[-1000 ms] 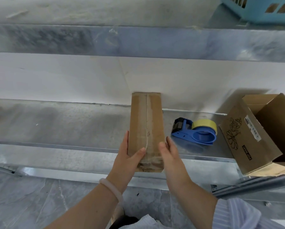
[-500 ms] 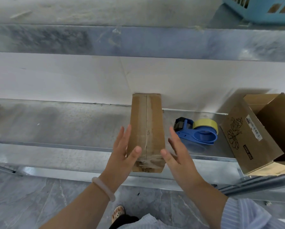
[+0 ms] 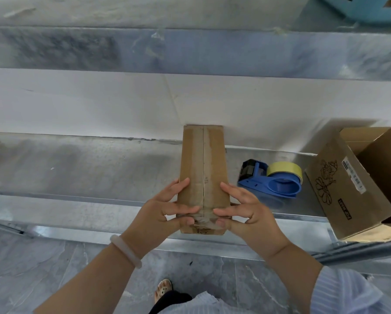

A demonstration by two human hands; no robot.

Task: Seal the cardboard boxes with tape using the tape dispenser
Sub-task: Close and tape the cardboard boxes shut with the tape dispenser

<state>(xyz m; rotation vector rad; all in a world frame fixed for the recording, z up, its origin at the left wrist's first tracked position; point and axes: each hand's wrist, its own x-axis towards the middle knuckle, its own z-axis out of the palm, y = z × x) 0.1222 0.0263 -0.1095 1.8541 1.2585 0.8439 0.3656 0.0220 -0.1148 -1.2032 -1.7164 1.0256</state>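
A long narrow cardboard box (image 3: 203,162) lies on the metal shelf (image 3: 88,168), its far end against the white wall. Clear tape runs along its top seam and down over the near end. My left hand (image 3: 162,211) and my right hand (image 3: 242,209) flank the box's near end, with spread fingers and thumbs pressing on the taped top and front face. The blue tape dispenser (image 3: 273,184) with a yellowish roll lies on the shelf just right of the box, untouched.
An open cardboard box (image 3: 348,191) with a flower print and a label sits tilted at the shelf's right end. A blue plastic basket (image 3: 366,7) stands on the upper shelf at top right. Grey tiled floor and my sandalled foot (image 3: 164,288) lie below.
Both hands lifted off the box with fingers spread half a second ago. They have come back down onto the taped near end. The box and the dispenser stayed in place.
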